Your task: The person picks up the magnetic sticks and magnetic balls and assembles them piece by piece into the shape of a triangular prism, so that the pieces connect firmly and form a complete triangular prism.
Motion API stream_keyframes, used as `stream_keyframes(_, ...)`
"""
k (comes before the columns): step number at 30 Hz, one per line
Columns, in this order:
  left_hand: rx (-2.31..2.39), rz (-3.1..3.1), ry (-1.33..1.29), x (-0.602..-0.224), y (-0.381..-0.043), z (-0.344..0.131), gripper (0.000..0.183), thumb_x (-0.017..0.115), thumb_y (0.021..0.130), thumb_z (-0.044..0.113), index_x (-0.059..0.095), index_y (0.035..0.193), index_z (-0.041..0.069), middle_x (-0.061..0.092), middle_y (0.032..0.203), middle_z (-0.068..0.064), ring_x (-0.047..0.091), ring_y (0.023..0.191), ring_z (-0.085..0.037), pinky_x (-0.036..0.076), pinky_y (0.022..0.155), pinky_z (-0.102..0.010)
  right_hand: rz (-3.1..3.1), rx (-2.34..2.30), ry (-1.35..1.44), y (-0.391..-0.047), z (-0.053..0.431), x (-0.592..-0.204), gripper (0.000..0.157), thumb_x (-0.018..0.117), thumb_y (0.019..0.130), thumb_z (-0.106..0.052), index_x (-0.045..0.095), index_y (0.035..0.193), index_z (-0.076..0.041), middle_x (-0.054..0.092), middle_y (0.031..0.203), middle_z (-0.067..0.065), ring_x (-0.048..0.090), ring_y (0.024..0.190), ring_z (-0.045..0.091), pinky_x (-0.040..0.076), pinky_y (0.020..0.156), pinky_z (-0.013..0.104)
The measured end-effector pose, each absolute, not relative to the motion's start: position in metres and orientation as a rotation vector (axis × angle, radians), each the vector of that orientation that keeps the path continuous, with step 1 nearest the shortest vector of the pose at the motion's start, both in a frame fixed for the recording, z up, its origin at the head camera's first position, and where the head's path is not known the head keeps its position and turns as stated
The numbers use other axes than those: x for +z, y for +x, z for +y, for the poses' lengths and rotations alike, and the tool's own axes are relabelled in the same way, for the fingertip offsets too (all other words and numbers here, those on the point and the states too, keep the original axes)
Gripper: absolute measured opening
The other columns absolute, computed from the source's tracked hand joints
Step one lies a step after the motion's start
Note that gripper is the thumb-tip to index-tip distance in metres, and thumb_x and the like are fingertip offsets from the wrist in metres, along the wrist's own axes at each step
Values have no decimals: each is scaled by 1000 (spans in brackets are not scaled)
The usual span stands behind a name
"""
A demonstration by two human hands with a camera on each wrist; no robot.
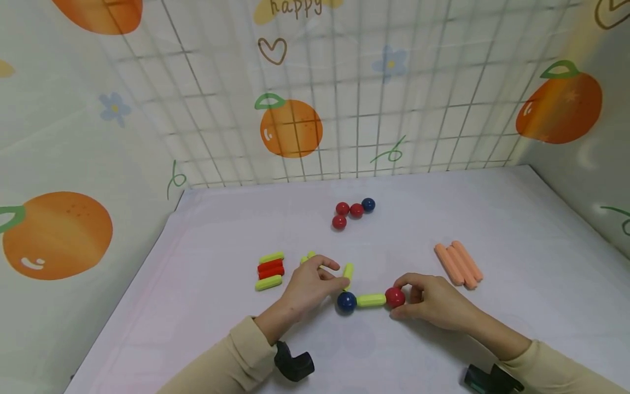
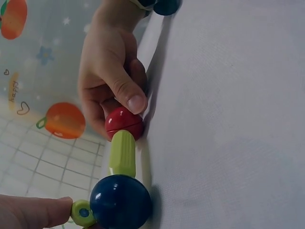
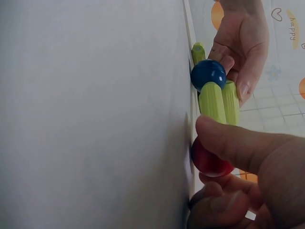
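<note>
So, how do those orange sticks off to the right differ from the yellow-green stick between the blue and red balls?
Colour: the orange sticks are pale orange; the yellow-green stick is bright lime.
Length: the orange sticks look clearly longer than the yellow-green stick.
Placement: the orange sticks lie side by side with no balls; the yellow-green stick meets the blue ball and red ball.
Both are slim, straight sticks.
</note>
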State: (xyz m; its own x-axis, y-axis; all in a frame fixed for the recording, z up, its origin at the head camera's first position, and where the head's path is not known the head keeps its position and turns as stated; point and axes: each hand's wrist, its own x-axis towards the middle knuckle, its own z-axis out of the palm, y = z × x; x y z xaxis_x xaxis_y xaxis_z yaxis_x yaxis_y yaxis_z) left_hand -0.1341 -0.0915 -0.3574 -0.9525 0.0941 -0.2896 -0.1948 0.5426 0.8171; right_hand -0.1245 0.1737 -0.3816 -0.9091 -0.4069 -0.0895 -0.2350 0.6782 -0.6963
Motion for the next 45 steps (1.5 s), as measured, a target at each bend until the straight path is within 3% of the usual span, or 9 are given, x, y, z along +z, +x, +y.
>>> stream_keyframes(16,1489,2433,-77,-362,-133,-90,50,78,85,25,61,130,11,68,82,-4,61,78,-14,51,76,-28,2671,-1034,-553,-125,171,-381,43,83,75,-42,67,108,-21,50,67,-8,44,61,3,33,54,19)
stream_keyframes(25,1484,2460,-78,-365,-130,-90,32,75,86,21,67,117,13,68,83,-3,60,78,-14,50,71,-24,2673,-1026,-537,-126,171,-383,43,83,74,-43,67,108,-21,50,67,-7,44,62,3,33,54,19)
stream_keyframes(34,1262,2543,109,-363,-119,-104,37,75,84,39,70,112,15,71,92,2,61,87,-14,48,73,-30,2675,-1015,-529,-126,169,-382,43,83,75,-41,67,109,-21,50,68,-7,44,62,4,33,54,19)
stream_keyframes(45,1236,2578,211,-365,-113,-107,28,77,84,29,74,104,9,72,86,2,61,72,-9,46,63,-21,2650,-1035,-526,-126,166,-380,44,83,75,-40,66,111,-20,51,69,-6,45,63,6,33,53,20)
